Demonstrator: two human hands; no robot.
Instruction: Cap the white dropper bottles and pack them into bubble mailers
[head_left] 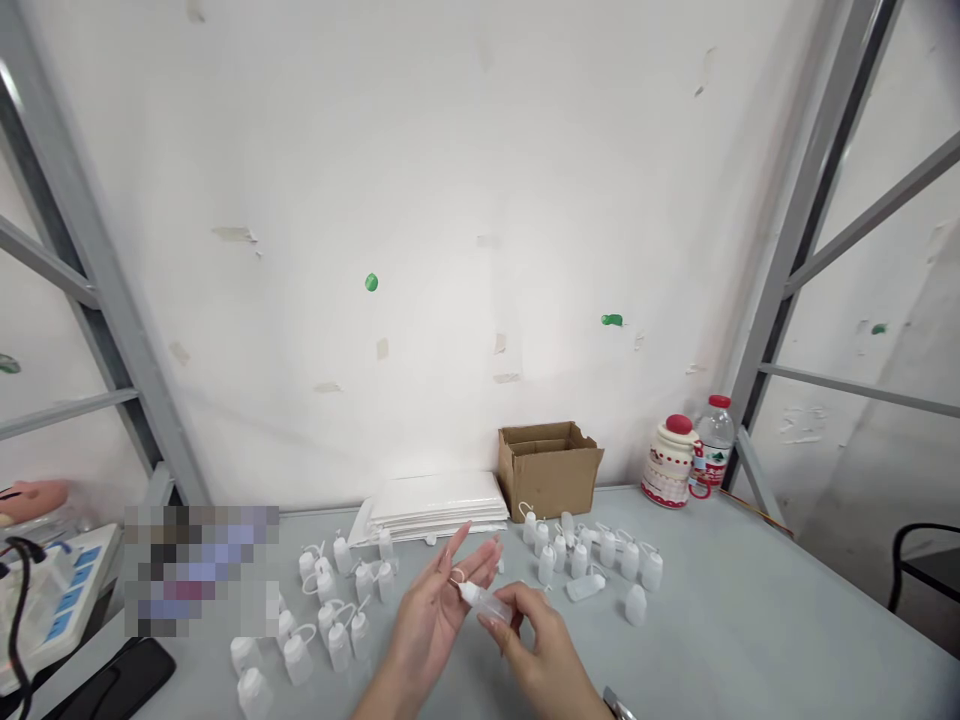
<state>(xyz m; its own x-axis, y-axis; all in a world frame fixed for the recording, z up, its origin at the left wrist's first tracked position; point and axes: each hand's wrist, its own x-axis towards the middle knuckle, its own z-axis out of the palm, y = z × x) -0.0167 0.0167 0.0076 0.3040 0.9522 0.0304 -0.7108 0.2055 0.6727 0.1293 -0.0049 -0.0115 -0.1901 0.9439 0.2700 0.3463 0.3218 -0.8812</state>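
Between my two hands is a small translucent squeeze bottle (491,604) with a white top and a thin looped strap, lying tilted on its side. My right hand (536,635) pinches its base end between thumb and fingers. My left hand (435,610) is open, palm up with fingers stretched out, and the bottle's white top lies over the palm; whether it touches the skin I cannot tell. Several similar bottles (339,648) stand to the left of my hands. More bottles (578,560) stand on the right, where one bottle (586,587) lies on its side.
Behind my hands are a stack of white flat packs (439,497) and an open cardboard box (553,480). A cream jug (667,465) and a water bottle (716,440) stand at the back right. On the left lie a black phone (120,685) and a power strip (75,595).
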